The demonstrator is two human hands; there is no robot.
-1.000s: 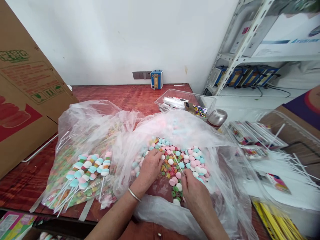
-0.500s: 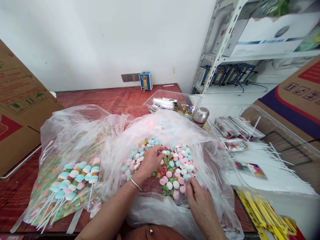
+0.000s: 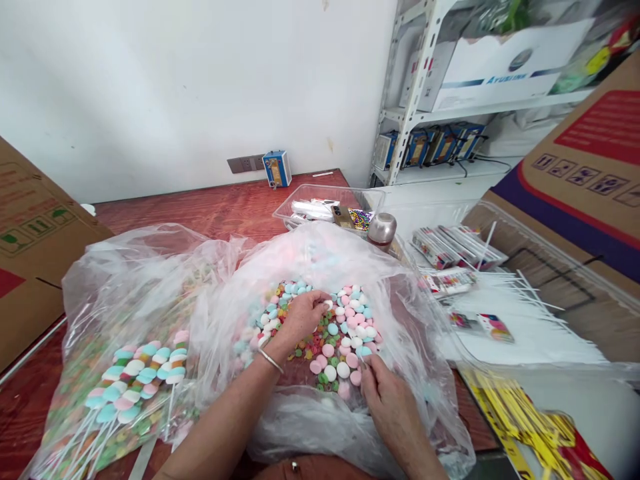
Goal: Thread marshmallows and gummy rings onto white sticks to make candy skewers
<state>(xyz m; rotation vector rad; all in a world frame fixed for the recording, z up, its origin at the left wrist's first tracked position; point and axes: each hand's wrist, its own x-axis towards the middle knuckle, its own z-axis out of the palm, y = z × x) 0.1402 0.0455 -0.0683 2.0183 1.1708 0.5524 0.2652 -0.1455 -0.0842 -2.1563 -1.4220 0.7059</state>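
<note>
In the head view, I am seeing my left hand (image 3: 301, 319) pinching one white sweet (image 3: 329, 305) between nearly closed fingers (image 3: 320, 297) above the loose candies (image 3: 353, 321) in the open bag (image 3: 295, 423), while my right hand (image 3: 393, 399) is resting beside them, its fingers bent around something I cannot tell. A weak pinch could be letting the sweet drop, or a snagged bag edge spilling candies onto the table (image 3: 175, 207). I am counting two hands, one blue box (image 3: 277, 169), one phone (image 3: 343, 217) and one metal cup (image 3: 382, 229); candies and skewers (image 3: 133, 368) are overlapping too much.

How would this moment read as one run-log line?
left hand: pinching white candy | right hand: beside loose candies, grip unclear | candy skewers: lying on filled bag, left side
</note>
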